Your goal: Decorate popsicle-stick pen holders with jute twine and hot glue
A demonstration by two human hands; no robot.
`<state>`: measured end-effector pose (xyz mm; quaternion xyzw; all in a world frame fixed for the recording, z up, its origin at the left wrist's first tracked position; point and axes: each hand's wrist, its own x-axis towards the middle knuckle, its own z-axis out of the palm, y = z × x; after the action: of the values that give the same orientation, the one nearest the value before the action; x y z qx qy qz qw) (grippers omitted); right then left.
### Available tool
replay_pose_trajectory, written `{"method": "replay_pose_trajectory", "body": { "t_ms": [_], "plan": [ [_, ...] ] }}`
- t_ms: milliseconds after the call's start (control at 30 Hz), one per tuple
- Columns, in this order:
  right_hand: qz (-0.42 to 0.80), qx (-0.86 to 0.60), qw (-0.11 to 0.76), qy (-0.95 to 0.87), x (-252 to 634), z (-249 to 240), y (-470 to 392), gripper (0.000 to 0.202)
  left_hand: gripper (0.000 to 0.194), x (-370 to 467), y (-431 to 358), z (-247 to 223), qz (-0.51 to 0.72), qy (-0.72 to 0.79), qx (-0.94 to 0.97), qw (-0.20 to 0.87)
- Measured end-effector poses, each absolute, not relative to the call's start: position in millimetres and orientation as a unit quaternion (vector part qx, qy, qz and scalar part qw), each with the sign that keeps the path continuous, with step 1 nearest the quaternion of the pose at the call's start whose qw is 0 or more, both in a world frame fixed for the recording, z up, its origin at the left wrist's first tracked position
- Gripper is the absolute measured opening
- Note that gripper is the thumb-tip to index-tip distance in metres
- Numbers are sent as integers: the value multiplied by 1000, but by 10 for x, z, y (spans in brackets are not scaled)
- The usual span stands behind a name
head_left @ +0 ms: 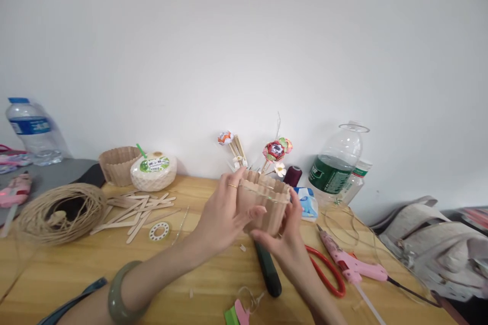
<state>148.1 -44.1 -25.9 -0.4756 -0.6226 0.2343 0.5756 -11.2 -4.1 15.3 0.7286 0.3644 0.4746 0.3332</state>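
Observation:
Both hands hold a small round basket of upright wooden craft sticks, lifted above the table and tilted a little, with a thin shiny strand round its upper edge. My left hand grips its left side, thumb across the front. My right hand closes on its right side, with the thumb under the lower front. Beneath the basket lies a dark green handle, its other end hidden. Red-handled scissors or pliers lie beside my right wrist, partly covered by it.
A pink glue gun with its cord lies at the right. Craft sticks, a twine coil, a tape roll and another stick basket are at the left. Paper flowers and a large bottle stand by the wall.

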Motion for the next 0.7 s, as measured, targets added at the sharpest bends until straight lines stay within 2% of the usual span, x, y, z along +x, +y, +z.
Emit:
{"method": "replay_pose_trajectory", "body": {
  "t_ms": [100,267,400,700],
  "plan": [
    [308,-482,594,-565,1596,-287,-427,86,67,-195,18,180,477,303,732,381],
    [356,-436,586,-583,1751,-314,-434,79,34,-268,143,237,526,215,739,363],
    [386,-420,576,-586,1731,-309,-460,82,27,-286,164,232,516,153,753,379],
    [473,-391,549,-568,1780,-490,-474,71,17,-292,150,217,526,134,778,316]
  ]
}}
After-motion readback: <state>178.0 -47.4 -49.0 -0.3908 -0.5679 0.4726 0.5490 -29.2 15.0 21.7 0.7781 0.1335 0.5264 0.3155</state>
